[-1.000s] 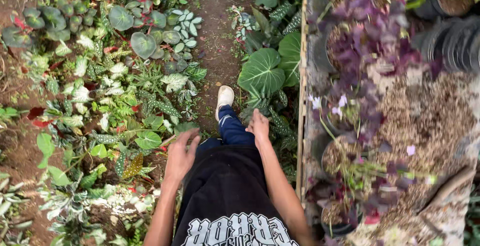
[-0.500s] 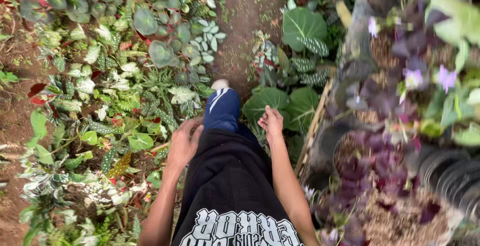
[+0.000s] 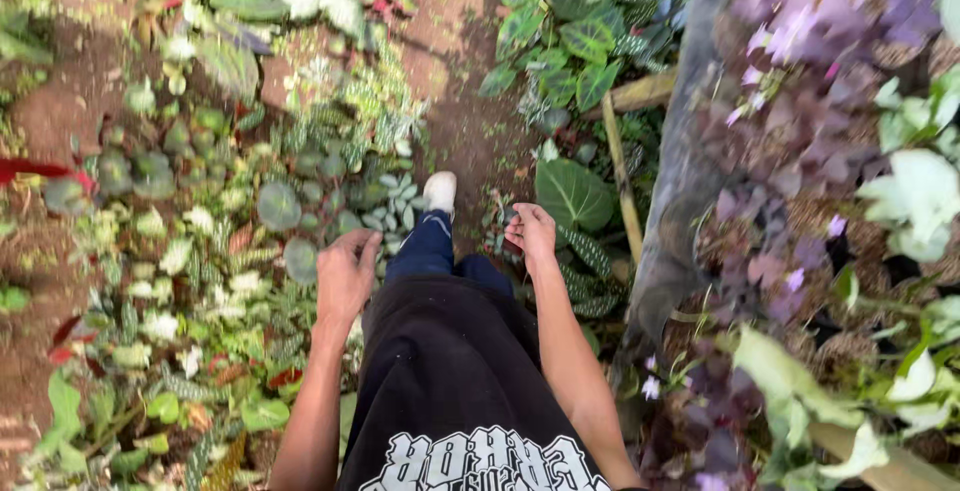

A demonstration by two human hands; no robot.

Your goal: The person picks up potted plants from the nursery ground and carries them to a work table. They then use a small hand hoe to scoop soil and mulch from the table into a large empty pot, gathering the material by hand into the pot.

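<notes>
I look straight down at my own body on a narrow dirt path [image 3: 460,101] between plant beds. My left hand [image 3: 345,271] hangs in front of my hip with its fingers loosely curled, holding nothing, just above low variegated plants. My right hand [image 3: 530,233] is also loosely curled and empty, close to a large green veined leaf [image 3: 575,193]. My black printed shirt [image 3: 450,391], a blue trouser leg [image 3: 425,246] and a white shoe [image 3: 440,191] on the path show between the hands.
Dense low potted plants [image 3: 200,231] cover the ground on the left. On the right stands a raised bench with a grey edge [image 3: 680,201] and a bamboo rail [image 3: 620,181], carrying purple-leaved plants [image 3: 800,131] with small flowers. The path runs on ahead.
The view has moved forward along the path; new plants come in at the top. My white shoe has stepped ahead. Both hands stay empty and swing slightly by my hips.
</notes>
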